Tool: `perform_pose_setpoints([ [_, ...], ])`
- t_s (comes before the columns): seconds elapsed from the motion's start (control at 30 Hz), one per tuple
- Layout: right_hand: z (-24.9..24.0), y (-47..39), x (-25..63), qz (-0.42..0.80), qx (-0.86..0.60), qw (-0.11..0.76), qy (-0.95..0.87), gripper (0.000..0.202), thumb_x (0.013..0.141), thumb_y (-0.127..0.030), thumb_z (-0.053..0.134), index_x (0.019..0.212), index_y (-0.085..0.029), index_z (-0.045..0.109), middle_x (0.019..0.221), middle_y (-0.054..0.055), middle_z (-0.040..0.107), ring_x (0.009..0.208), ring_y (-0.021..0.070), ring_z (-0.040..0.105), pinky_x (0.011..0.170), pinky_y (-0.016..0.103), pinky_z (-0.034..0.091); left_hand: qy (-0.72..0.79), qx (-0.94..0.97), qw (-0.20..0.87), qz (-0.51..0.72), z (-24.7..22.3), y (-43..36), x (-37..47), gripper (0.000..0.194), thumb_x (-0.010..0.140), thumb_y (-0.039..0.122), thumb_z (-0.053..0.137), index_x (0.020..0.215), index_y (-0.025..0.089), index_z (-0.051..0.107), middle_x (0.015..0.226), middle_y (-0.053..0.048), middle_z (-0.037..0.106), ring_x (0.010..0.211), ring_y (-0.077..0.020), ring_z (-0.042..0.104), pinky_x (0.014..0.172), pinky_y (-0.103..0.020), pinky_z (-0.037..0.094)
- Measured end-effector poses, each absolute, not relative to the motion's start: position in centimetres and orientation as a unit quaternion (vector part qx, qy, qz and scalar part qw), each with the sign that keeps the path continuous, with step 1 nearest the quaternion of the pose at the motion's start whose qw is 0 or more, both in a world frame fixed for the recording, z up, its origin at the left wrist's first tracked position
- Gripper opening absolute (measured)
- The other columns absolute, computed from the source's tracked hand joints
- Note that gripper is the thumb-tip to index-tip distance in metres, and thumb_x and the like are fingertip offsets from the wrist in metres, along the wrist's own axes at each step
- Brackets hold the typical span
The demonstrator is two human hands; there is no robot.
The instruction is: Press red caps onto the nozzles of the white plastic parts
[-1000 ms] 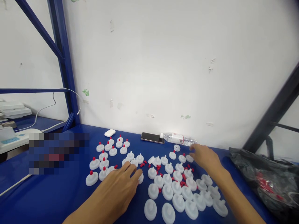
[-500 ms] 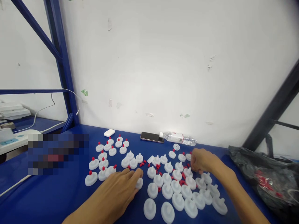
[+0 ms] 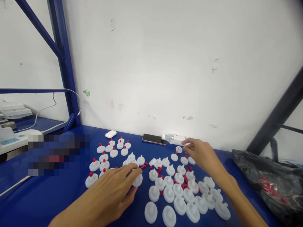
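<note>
My left hand (image 3: 118,186) is closed around a round white nozzle cap (image 3: 137,180), tilted with its broad disc toward me. My right hand (image 3: 197,154) reaches in at the right, its thumb and fingers drawn together above the far caps. Whatever is between those fingertips, if anything, is too small to make out. A flat white ring-like disc (image 3: 179,149) lies just left of them. Many white nozzle caps (image 3: 178,189) without tips stand at the centre and right, with small red tips (image 3: 185,186) scattered among them. On the left stand white caps with red tips (image 3: 94,164).
A phone (image 3: 154,139) and a clear plastic bottle (image 3: 174,139) lie along the wall. A white case (image 3: 110,134) is at the back left. At right sits a dark plastic bag (image 3: 281,176) with red pieces. Blue frame posts (image 3: 62,63) and a power strip (image 3: 21,140) are on the left.
My right hand has moved left and away from me, from the far right caps to beside the flat disc. My left hand has raised and tilted the white nozzle cap, shifting slightly left.
</note>
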State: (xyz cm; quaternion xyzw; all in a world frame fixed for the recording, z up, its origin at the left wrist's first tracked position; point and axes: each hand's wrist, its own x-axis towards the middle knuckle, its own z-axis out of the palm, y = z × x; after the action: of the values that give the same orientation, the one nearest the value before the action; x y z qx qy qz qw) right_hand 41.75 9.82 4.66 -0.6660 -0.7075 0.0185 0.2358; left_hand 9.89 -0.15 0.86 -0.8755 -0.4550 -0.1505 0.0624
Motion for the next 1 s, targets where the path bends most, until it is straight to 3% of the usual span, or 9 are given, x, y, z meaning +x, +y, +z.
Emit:
perform_pose_setpoints([
  [0.13,4.7,8.2,38.6,0.048,-0.601,0.296,-0.741,0.026,0.094,-0.022,0.054,0.117,-0.027,0.064,0.092,0.001,0.078,0.085,0.0219,0.074,0.075,0.032,0.053,-0.464,-0.865,0.102,-0.161,0.9,0.2,9.0,0.04,0.098,0.022,0.049,0.137,0.029,0.051,0.124,-0.005,0.067,0.093,-0.0227,0.071,0.074,-0.034,0.057],
  [0.23,4.3,6.8,36.6,0.16,-0.486,0.336,-0.791,0.03,0.094,-0.025,0.057,0.124,-0.027,0.061,0.092,0.002,0.074,0.085,0.0212,0.072,0.078,0.034,0.057,-0.464,-0.857,0.145,-0.17,0.8,0.4,8.7,0.041,0.098,0.02,0.045,0.139,0.028,0.049,0.122,-0.007,0.065,0.092,-0.0239,0.07,0.068,-0.033,0.055],
  [0.4,3.4,5.6,34.4,0.335,-0.355,0.312,-0.815,0.024,0.091,-0.025,0.068,0.115,-0.026,0.065,0.092,0.0,0.072,0.083,0.0178,0.069,0.08,0.032,0.058,-0.447,-0.855,0.176,-0.193,0.3,0.8,8.4,0.045,0.098,0.015,0.036,0.14,0.027,0.046,0.117,-0.005,0.064,0.082,-0.0227,0.069,0.063,-0.033,0.054],
  [0.6,2.6,4.4,32.9,0.365,-0.327,0.301,-0.818,0.023,0.088,-0.03,0.078,0.109,-0.027,0.071,0.088,-0.002,0.073,0.082,0.017,0.067,0.081,0.03,0.055,-0.422,-0.87,0.182,-0.18,-0.2,0.7,8.9,0.045,0.099,0.011,0.039,0.141,0.025,0.043,0.115,-0.006,0.063,0.083,-0.021,0.069,0.059,-0.03,0.051],
  [0.77,2.4,3.8,32.6,0.399,-0.313,0.296,-0.809,0.021,0.087,-0.034,0.08,0.105,-0.027,0.072,0.082,-0.004,0.073,0.077,0.0153,0.068,0.078,0.028,0.053,-0.404,-0.888,0.162,-0.152,-0.3,0.5,9.5,0.038,0.097,0.008,0.035,0.129,0.02,0.053,0.113,-0.008,0.065,0.076,-0.0191,0.067,0.061,-0.03,0.051],
  [1.0,2.8,4.1,32.5,0.434,-0.317,0.308,-0.785,0.019,0.088,-0.039,0.078,0.099,-0.025,0.072,0.082,-0.002,0.075,0.076,0.0159,0.07,0.073,0.027,0.053,-0.404,-0.89,0.146,-0.151,0.0,0.4,9.5,0.029,0.098,0.01,0.038,0.112,0.023,0.059,0.111,-0.004,0.068,0.076,-0.0192,0.067,0.062,-0.03,0.05],
])
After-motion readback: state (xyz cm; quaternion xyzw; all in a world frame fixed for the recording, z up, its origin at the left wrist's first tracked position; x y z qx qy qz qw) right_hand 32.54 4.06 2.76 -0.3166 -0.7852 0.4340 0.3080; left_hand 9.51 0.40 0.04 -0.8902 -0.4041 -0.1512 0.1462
